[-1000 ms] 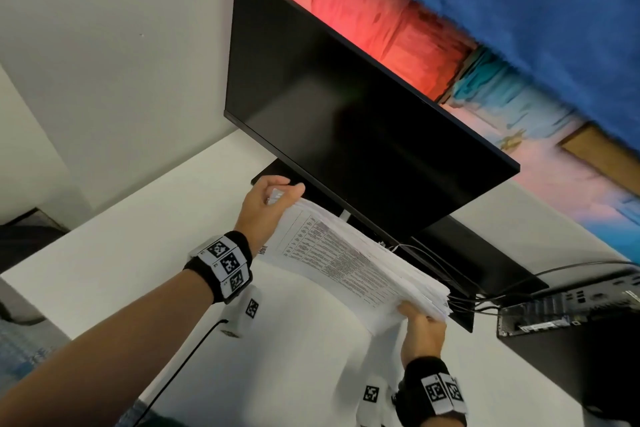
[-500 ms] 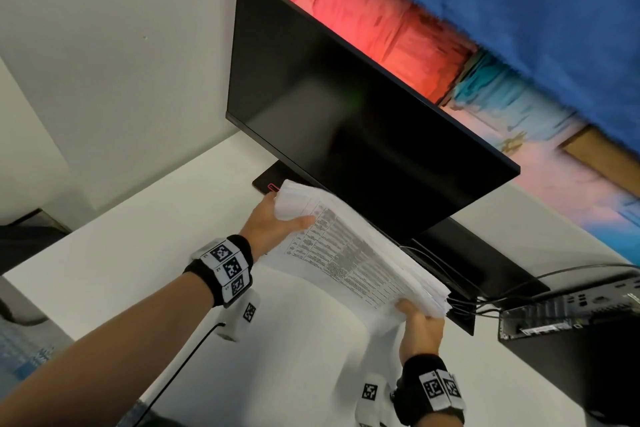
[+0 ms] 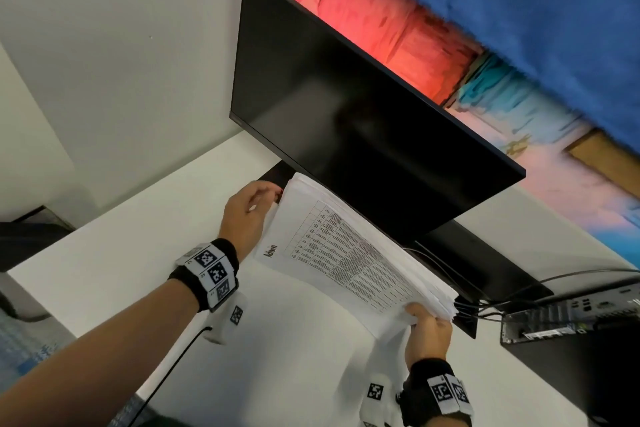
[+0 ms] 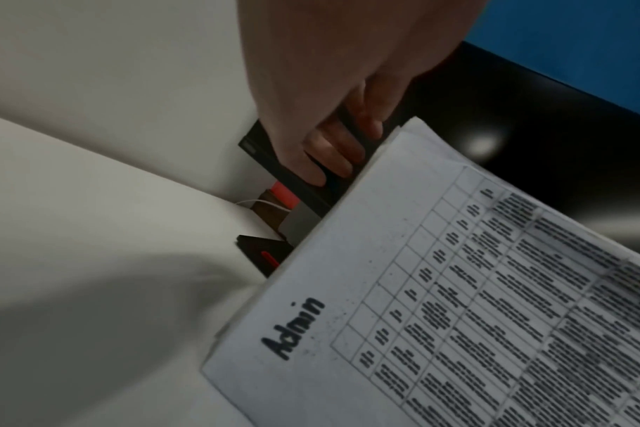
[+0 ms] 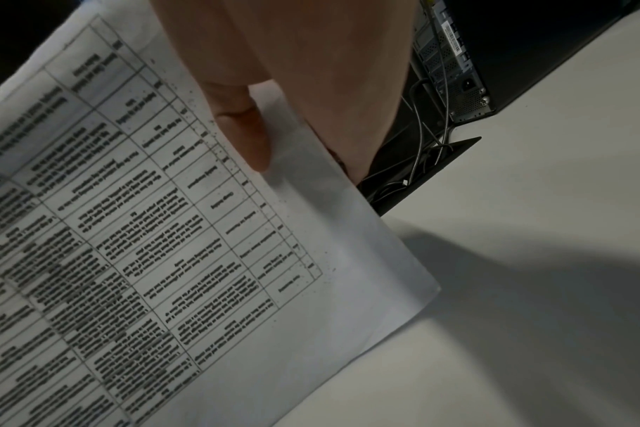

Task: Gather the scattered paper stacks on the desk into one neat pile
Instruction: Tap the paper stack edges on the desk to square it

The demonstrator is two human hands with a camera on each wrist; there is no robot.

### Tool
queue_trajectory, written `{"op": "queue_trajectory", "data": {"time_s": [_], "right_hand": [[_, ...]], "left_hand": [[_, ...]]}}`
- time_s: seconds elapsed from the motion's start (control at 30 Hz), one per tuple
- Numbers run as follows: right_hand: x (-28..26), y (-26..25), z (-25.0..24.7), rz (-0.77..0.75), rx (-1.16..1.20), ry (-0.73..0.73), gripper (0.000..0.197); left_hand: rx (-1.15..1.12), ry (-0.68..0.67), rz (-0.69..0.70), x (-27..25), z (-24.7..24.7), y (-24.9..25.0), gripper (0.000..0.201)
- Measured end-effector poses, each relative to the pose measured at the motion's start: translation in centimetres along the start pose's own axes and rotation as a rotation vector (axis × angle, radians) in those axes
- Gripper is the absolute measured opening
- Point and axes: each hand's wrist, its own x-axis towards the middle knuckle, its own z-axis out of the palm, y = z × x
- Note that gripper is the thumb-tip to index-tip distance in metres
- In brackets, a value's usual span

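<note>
A thick paper stack (image 3: 346,253), its top sheet a printed table headed "Admin", is held tilted above the white desk (image 3: 121,253) in front of the monitor. My right hand (image 3: 427,329) pinches its lower right corner, thumb (image 5: 241,130) on the top sheet and fingers underneath. At the stack's upper left short edge is my left hand (image 3: 247,215). In the left wrist view its fingers (image 4: 333,161) lie nearly straight against that edge of the stack (image 4: 457,289), and the thumb is hidden. The sheets fan slightly at the right end.
A black monitor (image 3: 346,97) stands just behind the stack, its base (image 3: 273,173) under the left corner. A small computer box (image 3: 571,315) with cables (image 3: 485,305) sits at the right. A wall closes off the desk's back and left.
The stack's left end has risen and the sheets stand steeper. My left thumb has come off the top sheet, and the hand now lies beside the short edge. The right hand keeps its hold.
</note>
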Motion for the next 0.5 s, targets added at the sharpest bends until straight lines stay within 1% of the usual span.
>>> {"op": "queue_trajectory", "data": {"time_s": [0.07,0.13,0.23,0.3,0.4,0.5], "right_hand": [[0.1,0.3,0.1,-0.003,0.011,0.021,0.053],[0.5,0.5,0.1,-0.018,0.022,0.024,0.050],[0.7,0.5,0.1,-0.025,0.007,0.022,0.038],[0.8,0.5,-0.1,-0.012,0.009,0.021,0.030],[0.9,0.7,-0.3,-0.029,0.014,0.016,0.037],[1.0,0.8,-0.4,-0.025,0.008,0.026,0.042]], "left_hand": [[-0.004,-0.032,-0.039,0.1,-0.5,-0.4,0.026],[0.034,-0.060,-0.059,0.3,-0.6,-0.6,0.028],[0.095,-0.060,-0.083,0.8,-0.6,-0.6,0.017],[0.149,-0.071,-0.089,1.3,-0.6,-0.3,0.015],[0.280,-0.108,-0.032,1.7,-0.4,0.6,0.010],[0.372,-0.110,0.076,1.9,-0.2,1.2,0.007]]}}
